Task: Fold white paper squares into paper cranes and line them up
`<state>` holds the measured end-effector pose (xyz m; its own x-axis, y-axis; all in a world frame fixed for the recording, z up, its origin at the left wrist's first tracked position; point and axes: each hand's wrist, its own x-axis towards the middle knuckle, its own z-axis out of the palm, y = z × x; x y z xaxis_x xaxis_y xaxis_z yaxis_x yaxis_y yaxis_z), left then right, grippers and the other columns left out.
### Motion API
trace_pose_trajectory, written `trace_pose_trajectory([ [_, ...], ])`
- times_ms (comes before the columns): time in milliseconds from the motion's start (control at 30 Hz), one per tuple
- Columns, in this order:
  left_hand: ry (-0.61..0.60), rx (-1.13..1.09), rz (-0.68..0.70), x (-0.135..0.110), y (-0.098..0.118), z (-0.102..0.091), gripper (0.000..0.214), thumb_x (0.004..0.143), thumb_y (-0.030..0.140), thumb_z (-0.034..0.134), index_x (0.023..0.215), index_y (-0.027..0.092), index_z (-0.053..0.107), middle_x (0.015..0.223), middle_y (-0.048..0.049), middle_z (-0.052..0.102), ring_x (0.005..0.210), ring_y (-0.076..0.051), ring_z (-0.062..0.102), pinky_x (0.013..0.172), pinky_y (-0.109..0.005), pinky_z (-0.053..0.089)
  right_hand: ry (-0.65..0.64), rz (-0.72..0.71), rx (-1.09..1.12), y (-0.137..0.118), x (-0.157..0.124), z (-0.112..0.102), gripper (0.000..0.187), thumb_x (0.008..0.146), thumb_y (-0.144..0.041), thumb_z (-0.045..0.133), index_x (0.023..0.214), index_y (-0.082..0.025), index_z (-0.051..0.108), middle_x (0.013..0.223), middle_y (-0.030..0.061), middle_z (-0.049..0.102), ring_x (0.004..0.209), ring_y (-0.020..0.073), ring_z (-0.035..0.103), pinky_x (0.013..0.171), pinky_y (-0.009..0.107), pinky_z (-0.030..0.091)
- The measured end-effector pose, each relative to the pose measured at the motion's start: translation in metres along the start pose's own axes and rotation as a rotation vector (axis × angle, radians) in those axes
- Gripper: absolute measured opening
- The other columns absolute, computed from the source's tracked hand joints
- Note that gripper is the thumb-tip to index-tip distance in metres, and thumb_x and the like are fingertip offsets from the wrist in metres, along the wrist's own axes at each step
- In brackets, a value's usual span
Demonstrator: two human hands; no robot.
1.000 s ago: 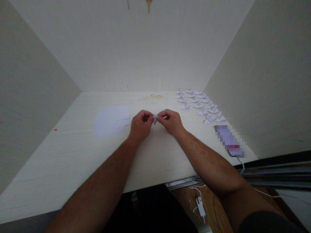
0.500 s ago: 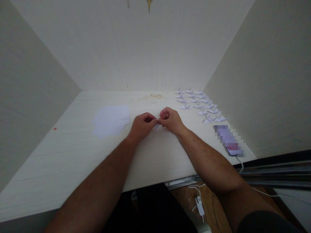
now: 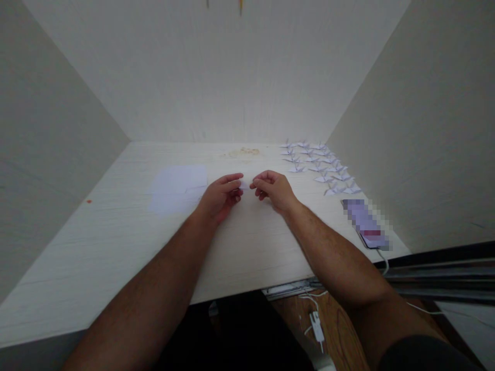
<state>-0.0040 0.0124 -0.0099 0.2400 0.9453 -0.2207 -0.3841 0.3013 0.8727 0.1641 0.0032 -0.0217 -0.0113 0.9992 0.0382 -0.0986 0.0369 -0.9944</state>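
Observation:
My left hand (image 3: 218, 196) and my right hand (image 3: 271, 188) meet over the middle of the pale wooden desk (image 3: 116, 247). Between their fingertips they pinch a small folded piece of white paper (image 3: 244, 184), mostly hidden by the fingers. The left fingers are stretched out along the paper, and the right fingers curl around its other end. A stack of white paper sheets (image 3: 176, 187) lies flat just left of my left hand.
Several small folded paper cranes (image 3: 317, 165) stand in rows at the back right of the desk. A phone (image 3: 365, 224) with a white cable lies near the right front edge. Plain panels wall the desk on three sides. A charger plug (image 3: 316, 325) hangs below the front edge.
Both hands dropped to the desk with fingers curled tight, then shifted slightly away from me. The left fingers have now straightened along the folded paper.

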Motion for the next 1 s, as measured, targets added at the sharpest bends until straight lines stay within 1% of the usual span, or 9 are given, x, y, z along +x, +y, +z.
trace_pose_trajectory([
  [100,0.035,-0.113,-0.035,0.000,0.003,0.000,0.025,0.071,0.008,0.067,0.095,0.014,0.067,0.072,-0.0008,0.065,0.060,-0.008,0.062,0.052,-0.016,0.047,0.012,-0.036,-0.048,-0.001,-0.001,0.001,0.020,0.066,-0.032,0.075,0.073,-0.018,0.062,0.062,-0.0013,0.067,0.047,0.0085,0.054,0.043,0.021,0.043],
  [200,0.054,-0.124,-0.028,0.002,0.002,-0.001,0.021,0.073,0.006,0.065,0.093,0.016,0.065,0.079,-0.0024,0.067,0.065,-0.009,0.065,0.056,-0.016,0.050,0.010,-0.070,-0.131,-0.003,-0.004,0.005,0.017,0.066,-0.029,0.074,0.071,-0.018,0.062,0.056,-0.0032,0.063,0.046,0.0082,0.053,0.044,0.021,0.042],
  [300,0.057,-0.118,-0.034,0.003,0.000,0.000,0.018,0.074,0.006,0.066,0.089,0.016,0.063,0.079,-0.0030,0.068,0.067,-0.010,0.067,0.059,-0.019,0.052,0.029,-0.107,-0.183,-0.004,-0.006,0.008,0.016,0.067,-0.030,0.074,0.070,-0.019,0.063,0.055,-0.0036,0.062,0.047,0.0084,0.053,0.047,0.022,0.043],
  [433,0.037,-0.101,-0.043,0.002,-0.002,0.001,0.017,0.073,0.008,0.068,0.087,0.016,0.062,0.079,-0.0029,0.068,0.067,-0.012,0.068,0.056,-0.020,0.051,0.080,-0.157,-0.215,-0.004,-0.006,0.009,0.017,0.070,-0.031,0.073,0.071,-0.019,0.061,0.054,-0.0038,0.060,0.047,0.0092,0.053,0.047,0.023,0.043],
  [500,0.028,-0.078,-0.034,0.001,-0.002,0.002,0.016,0.072,0.010,0.070,0.085,0.016,0.063,0.077,-0.0024,0.068,0.064,-0.012,0.067,0.053,-0.020,0.049,0.118,-0.188,-0.224,-0.004,-0.005,0.008,0.018,0.071,-0.033,0.072,0.074,-0.020,0.060,0.056,-0.0037,0.060,0.050,0.0097,0.054,0.048,0.023,0.044],
  [633,0.043,-0.013,-0.023,0.000,-0.002,0.003,0.014,0.069,0.014,0.072,0.080,0.014,0.064,0.071,-0.0017,0.066,0.055,-0.008,0.060,0.048,-0.019,0.043,0.166,-0.287,-0.287,-0.002,-0.005,0.007,0.019,0.072,-0.033,0.072,0.082,-0.022,0.060,0.069,-0.0018,0.065,0.061,0.0109,0.058,0.055,0.024,0.047],
  [733,0.051,0.013,-0.029,0.001,-0.002,0.003,0.013,0.068,0.015,0.072,0.077,0.013,0.064,0.067,-0.0014,0.064,0.051,-0.007,0.057,0.046,-0.018,0.041,0.135,-0.322,-0.356,-0.002,-0.006,0.005,0.017,0.074,-0.032,0.070,0.081,-0.022,0.060,0.072,-0.0015,0.065,0.062,0.0109,0.058,0.057,0.025,0.047],
  [867,0.061,0.028,-0.018,0.003,-0.001,0.001,0.014,0.066,0.017,0.074,0.072,0.014,0.062,0.063,0.0002,0.061,0.049,-0.007,0.054,0.043,-0.017,0.038,0.080,-0.354,-0.430,-0.003,-0.009,0.004,0.012,0.074,-0.028,0.068,0.077,-0.022,0.058,0.068,-0.0031,0.061,0.057,0.0095,0.053,0.056,0.024,0.045],
  [1000,0.081,0.060,0.003,0.003,0.000,0.000,0.016,0.063,0.019,0.075,0.068,0.015,0.061,0.058,0.0010,0.058,0.047,-0.007,0.052,0.041,-0.018,0.035,0.045,-0.377,-0.464,-0.005,-0.011,0.004,0.008,0.074,-0.026,0.068,0.078,-0.021,0.062,0.067,-0.0032,0.061,0.056,0.0092,0.051,0.057,0.024,0.045],
])
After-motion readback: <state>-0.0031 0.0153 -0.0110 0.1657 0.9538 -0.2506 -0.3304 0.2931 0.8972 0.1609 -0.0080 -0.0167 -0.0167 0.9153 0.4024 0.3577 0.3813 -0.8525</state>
